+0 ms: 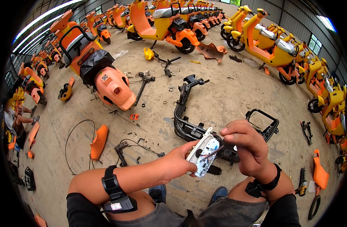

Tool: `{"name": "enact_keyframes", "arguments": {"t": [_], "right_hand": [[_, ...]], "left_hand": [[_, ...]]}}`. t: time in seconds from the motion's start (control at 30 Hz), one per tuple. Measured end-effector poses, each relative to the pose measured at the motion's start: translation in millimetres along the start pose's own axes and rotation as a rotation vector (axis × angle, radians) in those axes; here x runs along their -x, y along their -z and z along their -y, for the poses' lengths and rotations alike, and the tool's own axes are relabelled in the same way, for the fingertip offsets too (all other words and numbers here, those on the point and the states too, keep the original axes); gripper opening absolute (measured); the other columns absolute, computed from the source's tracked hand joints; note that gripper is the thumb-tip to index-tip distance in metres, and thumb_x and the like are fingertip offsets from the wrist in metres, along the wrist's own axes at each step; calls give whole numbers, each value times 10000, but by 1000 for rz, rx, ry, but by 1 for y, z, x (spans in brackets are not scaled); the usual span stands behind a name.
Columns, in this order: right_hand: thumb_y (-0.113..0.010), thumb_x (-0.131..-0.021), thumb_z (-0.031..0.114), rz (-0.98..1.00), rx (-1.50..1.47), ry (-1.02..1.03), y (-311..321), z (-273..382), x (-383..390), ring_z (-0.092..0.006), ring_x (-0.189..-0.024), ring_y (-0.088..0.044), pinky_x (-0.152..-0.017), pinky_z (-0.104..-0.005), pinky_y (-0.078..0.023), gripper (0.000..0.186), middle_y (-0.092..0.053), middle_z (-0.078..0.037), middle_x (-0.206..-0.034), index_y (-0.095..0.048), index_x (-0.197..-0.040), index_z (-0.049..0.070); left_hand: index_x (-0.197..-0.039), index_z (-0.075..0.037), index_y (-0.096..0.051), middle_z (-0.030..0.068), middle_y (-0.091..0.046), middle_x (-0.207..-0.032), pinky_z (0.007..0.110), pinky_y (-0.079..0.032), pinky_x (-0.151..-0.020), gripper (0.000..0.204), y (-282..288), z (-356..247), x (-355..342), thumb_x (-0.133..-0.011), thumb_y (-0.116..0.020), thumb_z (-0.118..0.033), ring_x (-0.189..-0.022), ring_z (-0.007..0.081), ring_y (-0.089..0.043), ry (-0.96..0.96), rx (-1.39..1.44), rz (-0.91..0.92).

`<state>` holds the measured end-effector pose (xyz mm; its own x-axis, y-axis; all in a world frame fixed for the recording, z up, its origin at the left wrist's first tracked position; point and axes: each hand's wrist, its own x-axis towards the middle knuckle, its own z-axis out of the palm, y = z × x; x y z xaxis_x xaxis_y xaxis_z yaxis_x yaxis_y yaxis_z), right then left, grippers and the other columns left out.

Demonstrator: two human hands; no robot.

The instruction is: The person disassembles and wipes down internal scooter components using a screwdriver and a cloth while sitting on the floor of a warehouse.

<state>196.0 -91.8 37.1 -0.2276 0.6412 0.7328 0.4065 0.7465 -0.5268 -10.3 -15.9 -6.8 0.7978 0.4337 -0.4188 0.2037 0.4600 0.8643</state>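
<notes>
My left hand (176, 160) pinches a white oval housing (196, 148) between thumb and fingers, over my knees. Lying tilted against its open side is a pale circuit board (208, 166) with blue marks and thin wires. The fingers of my right hand (249, 147) are curled around a screwdriver (215, 152); only its thin shaft shows, with the handle hidden in the palm. That shaft slants down across the board toward the housing's edge. Past my hands, a bare black scooter frame (185, 121) lies on the floor.
Around me on the concrete lie an orange panel (99, 142), a black cable loop (66, 151), handlebars (167, 66) and a yellow drill (302, 188). An orange scooter (115, 89) stands at left. Rows of scooters line the hall; another person (16, 117) sits far left.
</notes>
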Motion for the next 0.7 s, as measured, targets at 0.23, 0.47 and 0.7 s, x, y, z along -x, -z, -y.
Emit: {"name": "enact_keyframes", "arguments": {"t": [0.23, 0.47, 0.7], "right_hand": [[-675, -854, 45, 22, 7, 67, 1, -3, 2, -270, -962, -560, -808, -349, -476, 308, -548, -149, -1194, -677, -1161, 67], [-695, -852, 40, -28, -75, -60, -2, -2, 5, -257, -989, -602, -857, -363, -492, 335, -619, -146, -1052, -664, -1181, 94], [-685, -855, 42, 17, 17, 91, 0, 0, -3, -254, -955, -600, -820, -358, -495, 337, -614, -121, -1040, -662, -1186, 95]], "left_hand": [[-1492, -99, -334, 87, -605, -1191, 308, -541, -715, 797, 2, 2, 0, -765, -547, 148, -957, 166, -627, -16, 5, 9], [-1492, -93, -336, 83, -605, -1193, 305, -540, -710, 801, 2, 2, -1, -761, -551, 154, -962, 163, -626, 0, -15, 2], [-1495, -97, -335, 86, -604, -1206, 307, -541, -715, 807, 0, 0, 0, -762, -556, 155, -971, 167, -629, -1, -3, -5]]}}
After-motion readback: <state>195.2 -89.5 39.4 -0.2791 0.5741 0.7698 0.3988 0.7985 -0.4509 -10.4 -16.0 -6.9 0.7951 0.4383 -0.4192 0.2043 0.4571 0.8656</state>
